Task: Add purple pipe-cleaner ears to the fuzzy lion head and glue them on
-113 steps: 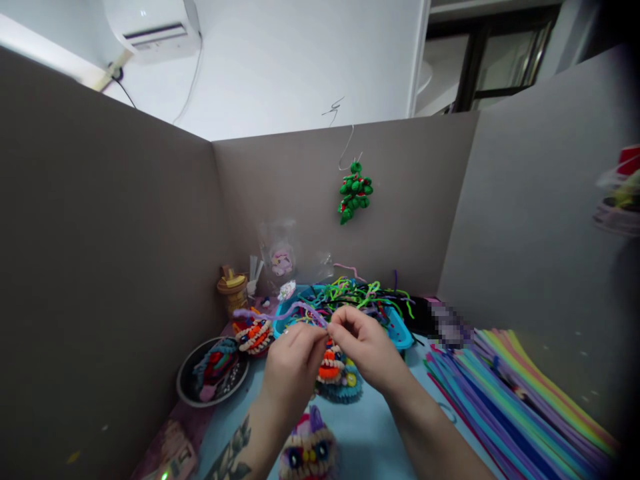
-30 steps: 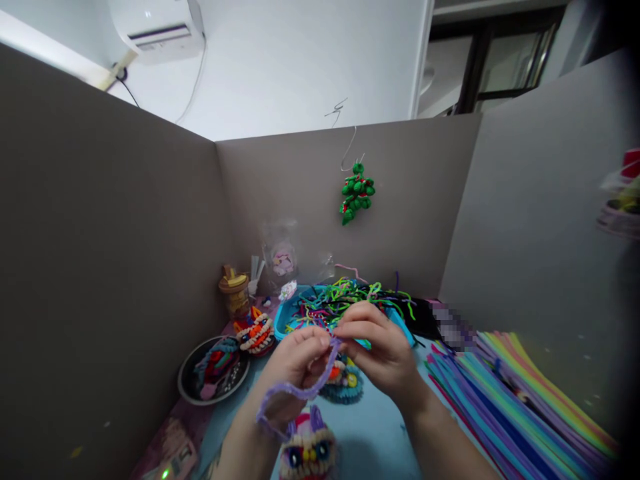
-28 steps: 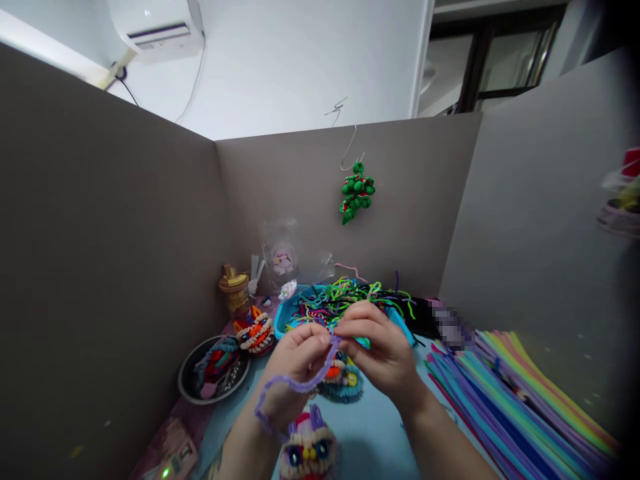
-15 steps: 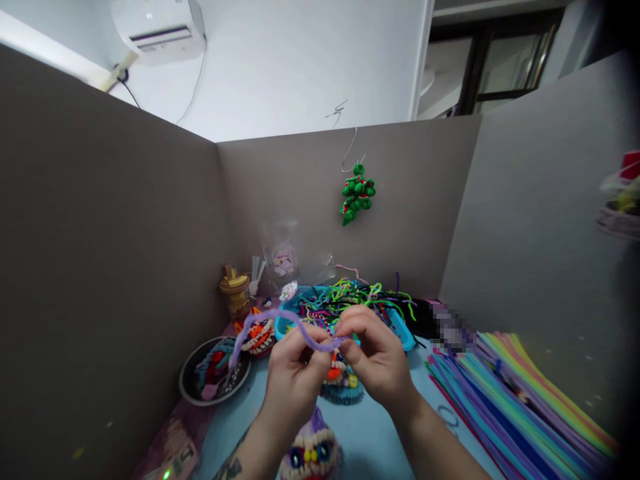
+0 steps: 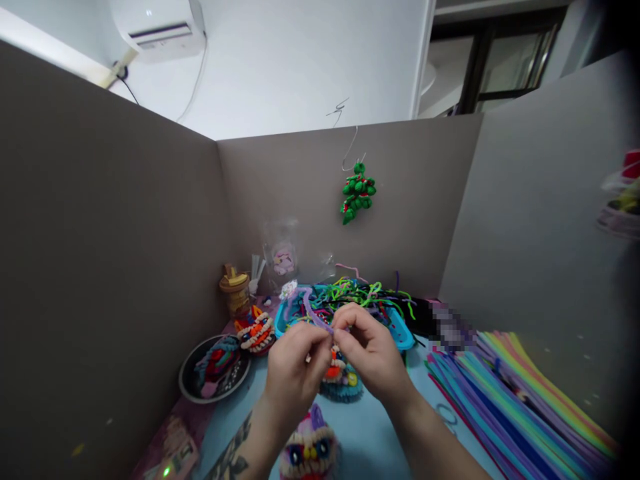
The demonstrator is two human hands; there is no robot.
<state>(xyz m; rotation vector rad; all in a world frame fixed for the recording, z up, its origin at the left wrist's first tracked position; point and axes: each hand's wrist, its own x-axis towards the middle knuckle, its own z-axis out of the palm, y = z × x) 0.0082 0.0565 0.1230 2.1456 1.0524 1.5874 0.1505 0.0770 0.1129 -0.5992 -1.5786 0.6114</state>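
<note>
A fuzzy purple stem [image 5: 311,308] rises from between my fingertips and curves back over the blue tray. My right hand [image 5: 367,347] pinches its lower end. Close against it, my left hand [image 5: 297,360] is closed at the same end, its fingertips touching the stem. Below my hands sits a fuzzy figure [image 5: 309,450] with dark blue eyes, a yellow beak-like piece and a purple loop on top. Another fuzzy figure [image 5: 345,387], teal with orange and yellow parts, is partly hidden behind my hands.
A blue tray [image 5: 403,333] holds tangled colourful stems. Long stems [image 5: 520,400] lie in rows at the right. At the left are a metal bowl [image 5: 187,390], an orange figure [image 5: 257,331] and a lidded cup [image 5: 235,293]. A green ornament [image 5: 358,192] hangs on the grey partition.
The free length of the purple stem has swung from the left, over my left hand, to a more upright position above the tray. My fingertips remain close together.
</note>
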